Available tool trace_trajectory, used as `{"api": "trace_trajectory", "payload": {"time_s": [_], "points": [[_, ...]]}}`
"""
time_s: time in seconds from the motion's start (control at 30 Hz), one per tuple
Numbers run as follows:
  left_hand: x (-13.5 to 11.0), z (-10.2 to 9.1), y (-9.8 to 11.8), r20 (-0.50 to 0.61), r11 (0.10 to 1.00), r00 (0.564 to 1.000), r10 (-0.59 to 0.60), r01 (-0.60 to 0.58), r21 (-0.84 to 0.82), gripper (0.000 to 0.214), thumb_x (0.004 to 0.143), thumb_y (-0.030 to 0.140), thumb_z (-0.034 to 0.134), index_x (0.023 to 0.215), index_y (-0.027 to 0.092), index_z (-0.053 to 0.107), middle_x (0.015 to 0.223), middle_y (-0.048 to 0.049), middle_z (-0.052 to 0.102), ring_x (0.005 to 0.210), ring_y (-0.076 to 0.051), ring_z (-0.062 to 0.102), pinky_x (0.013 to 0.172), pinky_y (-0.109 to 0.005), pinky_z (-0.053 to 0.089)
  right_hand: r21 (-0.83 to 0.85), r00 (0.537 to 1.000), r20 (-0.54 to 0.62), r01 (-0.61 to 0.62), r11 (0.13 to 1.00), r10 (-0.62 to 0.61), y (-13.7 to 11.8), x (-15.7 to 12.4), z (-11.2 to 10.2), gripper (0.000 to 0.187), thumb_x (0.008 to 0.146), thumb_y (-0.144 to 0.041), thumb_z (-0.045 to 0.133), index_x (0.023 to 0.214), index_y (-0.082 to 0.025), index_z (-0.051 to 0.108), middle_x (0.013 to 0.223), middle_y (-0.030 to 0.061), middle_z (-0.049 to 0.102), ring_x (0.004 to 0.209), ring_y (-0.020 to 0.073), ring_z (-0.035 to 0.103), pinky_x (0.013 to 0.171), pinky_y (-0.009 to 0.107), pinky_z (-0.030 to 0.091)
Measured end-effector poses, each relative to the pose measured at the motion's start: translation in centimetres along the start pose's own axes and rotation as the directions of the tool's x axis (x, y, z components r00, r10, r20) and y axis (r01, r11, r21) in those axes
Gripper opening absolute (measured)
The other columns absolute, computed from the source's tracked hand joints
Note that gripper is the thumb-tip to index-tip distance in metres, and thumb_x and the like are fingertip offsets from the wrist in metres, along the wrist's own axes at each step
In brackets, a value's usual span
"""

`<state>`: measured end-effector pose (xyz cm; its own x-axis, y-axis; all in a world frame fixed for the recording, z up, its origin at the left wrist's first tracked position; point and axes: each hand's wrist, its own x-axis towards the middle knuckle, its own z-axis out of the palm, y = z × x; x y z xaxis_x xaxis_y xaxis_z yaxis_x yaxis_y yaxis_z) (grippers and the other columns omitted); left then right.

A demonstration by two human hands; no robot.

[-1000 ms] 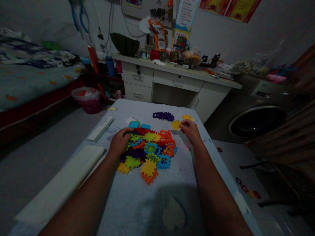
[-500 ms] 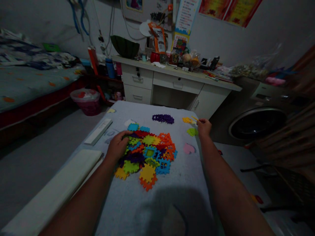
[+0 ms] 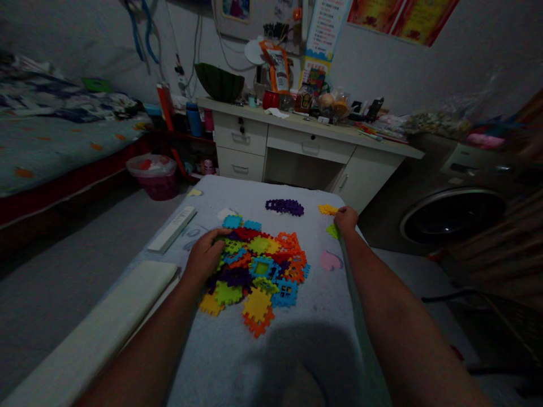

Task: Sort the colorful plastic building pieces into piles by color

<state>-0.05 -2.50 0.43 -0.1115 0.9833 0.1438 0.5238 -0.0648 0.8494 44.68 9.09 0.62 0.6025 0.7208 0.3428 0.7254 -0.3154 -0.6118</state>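
A heap of colourful interlocking puzzle tiles (image 3: 258, 265) lies in the middle of a table covered with pale cloth (image 3: 297, 350). My left hand (image 3: 206, 257) rests on the heap's left side, fingers bent down into the tiles. My right hand (image 3: 345, 219) is at the table's far right edge, fingers curled in; what they hold is hidden. It touches a small yellow tile group (image 3: 327, 210), with a green tile (image 3: 332, 230) just under the wrist. A row of purple tiles (image 3: 285, 207) lies apart at the far side.
A long white box (image 3: 173, 229) and a white board (image 3: 106, 322) lie along the table's left edge. Beyond stand a cluttered white desk (image 3: 305, 141), a washing machine (image 3: 453, 217), a red bin (image 3: 153, 176) and a bed (image 3: 51, 147).
My right hand has moved from the heap's far side out to the right edge, carrying a yellow tile to the yellow group. The left hand has stayed on the heap.
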Motion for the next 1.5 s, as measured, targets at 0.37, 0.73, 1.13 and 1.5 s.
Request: {"api": "trace_trajectory", "payload": {"time_s": [0.37, 0.73, 1.13, 1.5], "points": [[0.1, 0.1, -0.2, -0.009, 0.999, 0.999, 0.032, -0.032, -0.008, 0.045, 0.072, 0.034, 0.046, 0.107, 0.021, 0.071, 0.109, -0.0052, 0.073, 0.099, -0.028, 0.065, 0.093, -0.040, 0.049, 0.050, 0.989, 0.109, 0.097, 0.994, -0.102, -0.4, -1.5, -2.8, 0.026, 0.072, -0.015, 0.054, 0.089, -0.014, 0.073, 0.097, 0.0109, 0.073, 0.090, 0.0218, 0.064, 0.088, 0.034, 0.048], [0.0, 0.2, -0.5, 0.001, 0.997, 0.998, 0.062, -0.062, -0.056, 0.040, 0.077, 0.044, 0.052, 0.104, 0.022, 0.071, 0.106, -0.0039, 0.073, 0.100, -0.026, 0.065, 0.092, -0.037, 0.047, 0.320, 0.673, 0.615, 0.264, 0.910, -0.411, -5.3, -12.9, -6.2, 0.019, 0.078, -0.025, 0.064, 0.094, -0.017, 0.070, 0.088, 0.0039, 0.071, 0.080, 0.0166, 0.062, 0.076, 0.028, 0.048], [-0.3, -0.1, -0.1, -0.012, 0.985, 0.996, 0.087, -0.087, -0.152, 0.042, 0.079, 0.051, 0.052, 0.101, 0.019, 0.069, 0.106, -0.0055, 0.071, 0.101, -0.026, 0.063, 0.097, -0.037, 0.045, 0.274, 0.791, 0.506, 0.228, 0.934, -0.342, -7.3, -17.2, -3.7, 0.029, 0.071, -0.015, 0.065, 0.099, -0.019, 0.066, 0.087, 0.0003, 0.067, 0.076, 0.0146, 0.059, 0.072, 0.027, 0.046], [0.0, 0.1, -0.3, -0.025, 0.991, 0.995, 0.092, -0.094, -0.097, 0.042, 0.077, 0.051, 0.052, 0.101, 0.021, 0.070, 0.108, -0.0056, 0.070, 0.103, -0.027, 0.062, 0.098, -0.039, 0.044, 0.145, 0.845, 0.425, 0.291, 0.946, -0.325, 0.0, -12.1, -10.5, 0.036, 0.071, -0.008, 0.059, 0.103, -0.019, 0.070, 0.107, 0.0071, 0.071, 0.098, 0.0204, 0.063, 0.092, 0.036, 0.048]]}}
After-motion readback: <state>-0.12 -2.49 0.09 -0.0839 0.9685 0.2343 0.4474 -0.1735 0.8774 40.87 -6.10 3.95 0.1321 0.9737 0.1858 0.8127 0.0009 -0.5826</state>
